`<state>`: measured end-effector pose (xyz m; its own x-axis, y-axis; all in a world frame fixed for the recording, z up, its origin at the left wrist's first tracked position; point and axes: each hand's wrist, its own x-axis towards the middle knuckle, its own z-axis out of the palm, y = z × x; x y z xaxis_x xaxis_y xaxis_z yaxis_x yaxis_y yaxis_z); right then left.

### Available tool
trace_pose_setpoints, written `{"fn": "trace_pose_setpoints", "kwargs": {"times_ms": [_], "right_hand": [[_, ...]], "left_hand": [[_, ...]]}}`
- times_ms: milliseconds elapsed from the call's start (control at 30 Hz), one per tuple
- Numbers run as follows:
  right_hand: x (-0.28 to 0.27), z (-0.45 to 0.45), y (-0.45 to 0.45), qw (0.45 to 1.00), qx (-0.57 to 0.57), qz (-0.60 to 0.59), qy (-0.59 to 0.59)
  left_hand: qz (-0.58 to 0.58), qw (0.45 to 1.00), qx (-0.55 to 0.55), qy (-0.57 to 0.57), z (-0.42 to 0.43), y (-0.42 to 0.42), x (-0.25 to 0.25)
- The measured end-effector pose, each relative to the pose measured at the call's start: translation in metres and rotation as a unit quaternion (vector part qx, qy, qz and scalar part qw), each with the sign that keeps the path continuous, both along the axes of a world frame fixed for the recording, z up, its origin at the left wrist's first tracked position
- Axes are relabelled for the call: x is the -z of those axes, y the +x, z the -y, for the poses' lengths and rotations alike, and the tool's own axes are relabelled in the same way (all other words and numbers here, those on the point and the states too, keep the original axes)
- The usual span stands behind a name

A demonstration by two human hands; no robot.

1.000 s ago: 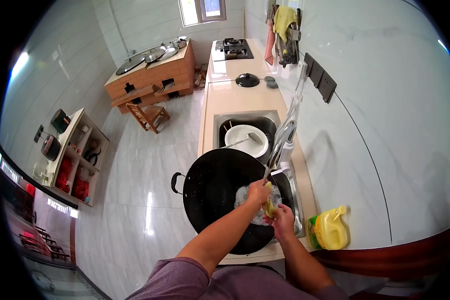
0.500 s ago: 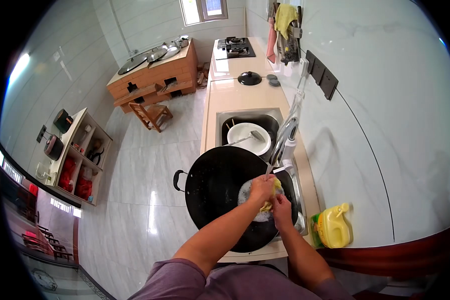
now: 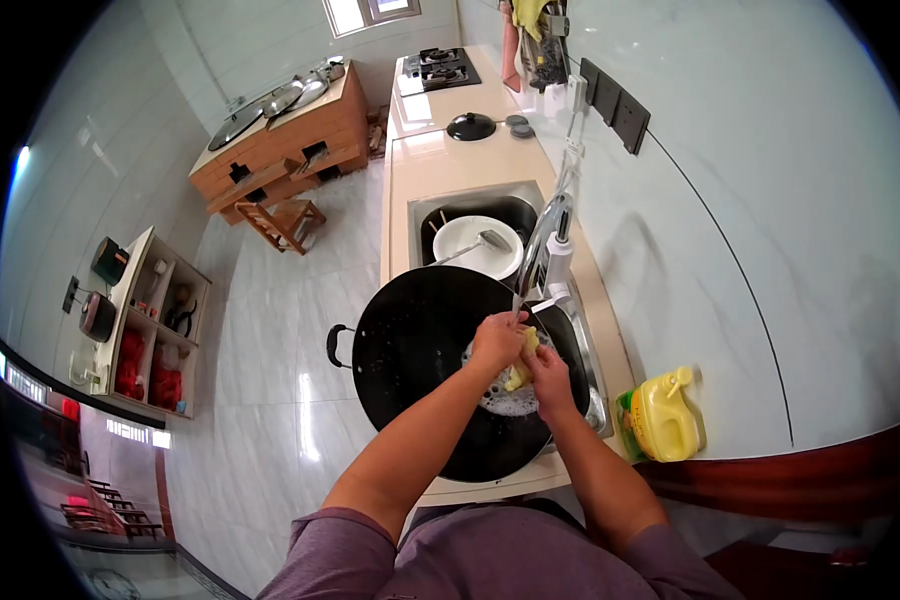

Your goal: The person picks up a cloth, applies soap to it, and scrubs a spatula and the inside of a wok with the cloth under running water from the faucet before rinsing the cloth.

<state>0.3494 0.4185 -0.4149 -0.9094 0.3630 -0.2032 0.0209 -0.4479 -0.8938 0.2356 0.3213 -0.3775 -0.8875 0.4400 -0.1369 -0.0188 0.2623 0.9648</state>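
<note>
A large black wok (image 3: 400,350) rests over the near part of the sink, with foamy water (image 3: 510,402) in its bottom right. Above that foam, my left hand (image 3: 497,342) is closed on one part of a wet yellow cloth (image 3: 517,377). My right hand (image 3: 551,380) grips the same cloth from the right, so it is bunched between both hands. Close over my left hand comes the end of the faucet (image 3: 540,250); whether water is running is hard to make out.
The other sink basin holds a white bowl (image 3: 455,237) with a metal spatula (image 3: 492,240) across it. A yellow detergent jug (image 3: 667,415) stands right of the sink. Farther along the counter are a black lid (image 3: 471,126) and a gas stove (image 3: 440,70).
The head view has shifted, so the scene sits higher and more to the left. Both hands remain on the cloth over the foam, and the cloth's bunched shape has changed.
</note>
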Motion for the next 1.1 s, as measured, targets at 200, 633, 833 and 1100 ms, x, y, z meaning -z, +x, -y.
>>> {"fn": "trace_pose_setpoints", "kwargs": {"times_ms": [200,633,833,1100], "right_hand": [[0.003,0.005,-0.002,0.995,0.077,-0.013,0.062],[-0.031,-0.011,0.012,0.915,0.102,-0.003,0.390],[-0.042,-0.014,0.003,0.922,0.110,-0.053,0.367],[-0.042,-0.034,-0.011,0.891,0.090,-0.079,0.438]], "left_hand": [[-0.094,0.974,0.005,-0.204,-0.002,0.013,-0.039],[0.030,0.999,-0.012,-0.038,0.011,0.005,-0.034],[0.091,0.995,0.026,0.037,0.015,0.008,-0.031],[-0.067,0.976,0.068,-0.197,0.034,0.005,-0.044]]}}
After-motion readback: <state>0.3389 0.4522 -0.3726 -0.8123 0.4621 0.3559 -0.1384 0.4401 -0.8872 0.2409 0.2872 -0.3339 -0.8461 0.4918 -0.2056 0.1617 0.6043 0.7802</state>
